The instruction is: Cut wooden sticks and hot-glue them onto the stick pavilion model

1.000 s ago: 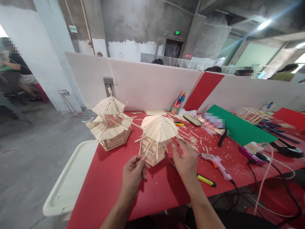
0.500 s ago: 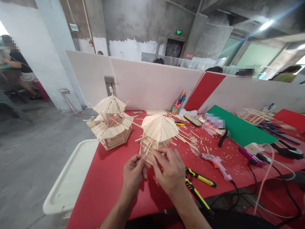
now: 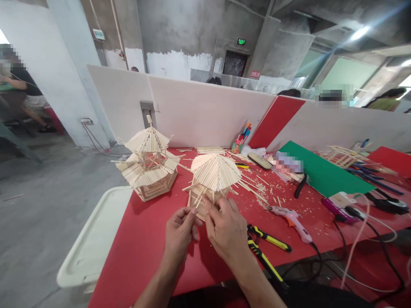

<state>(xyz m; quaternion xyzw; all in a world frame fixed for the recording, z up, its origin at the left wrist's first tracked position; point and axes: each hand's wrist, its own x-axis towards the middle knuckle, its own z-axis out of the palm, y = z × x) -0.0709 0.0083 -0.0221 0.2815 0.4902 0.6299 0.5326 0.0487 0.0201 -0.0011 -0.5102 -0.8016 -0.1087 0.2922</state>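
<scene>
My left hand is closed, pinching a thin wooden stick between thumb and fingertips. The stick slants up in front of a small wooden-stick pavilion with a ribbed, many-sided roof. My right hand is beside it, index finger stretched toward the stick and the pavilion's near wall, thumb apart below. Whether that fingertip touches the stick or the wall, I cannot tell. To the left stands a taller two-tiered stick pavilion with a finial on top. The lower front of the nearer pavilion is partly hidden by my hands.
Yellow-and-black pliers lie right of my hand on the red table. Beyond are a pink glue gun, scattered sticks, a green board and a power strip with cords. A white partition borders the back.
My right hand has shifted slightly left and up, its index finger now reaching further toward the pavilion. The left hand keeps its pinch on the stick, almost unmoved.
</scene>
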